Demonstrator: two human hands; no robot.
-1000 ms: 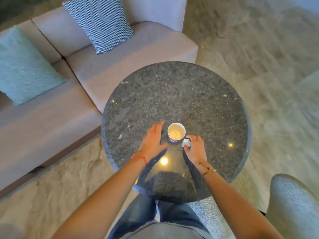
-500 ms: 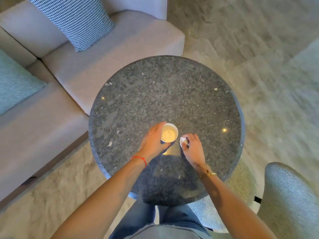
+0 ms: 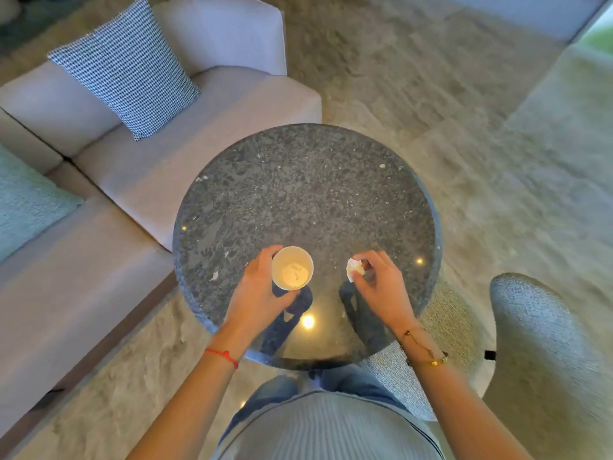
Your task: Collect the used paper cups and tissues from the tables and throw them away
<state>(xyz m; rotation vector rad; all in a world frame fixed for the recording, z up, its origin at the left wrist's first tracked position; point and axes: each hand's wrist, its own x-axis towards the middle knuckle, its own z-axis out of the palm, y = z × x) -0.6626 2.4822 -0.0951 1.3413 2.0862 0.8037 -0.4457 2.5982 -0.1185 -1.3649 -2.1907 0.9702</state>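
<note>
A white paper cup (image 3: 293, 267) is held over the near part of the round dark stone table (image 3: 305, 194). My left hand (image 3: 257, 292) wraps its left side, lifting it above its dark reflection. A small crumpled white tissue (image 3: 354, 267) is pinched in the fingertips of my right hand (image 3: 381, 287), a hand's width to the right of the cup. The cup's inside looks pale, with a little residue at the bottom.
A beige sofa (image 3: 139, 167) with a houndstooth cushion (image 3: 127, 66) and a teal cushion (image 3: 26, 200) runs along the left. A grey upholstered chair (image 3: 544, 353) stands at the right. Small white scraps (image 3: 214, 276) lie on the table's left part. Carpet surrounds the table.
My left hand closed around the cup and raised it. My right hand picked up the tissue and moved right, away from the cup.
</note>
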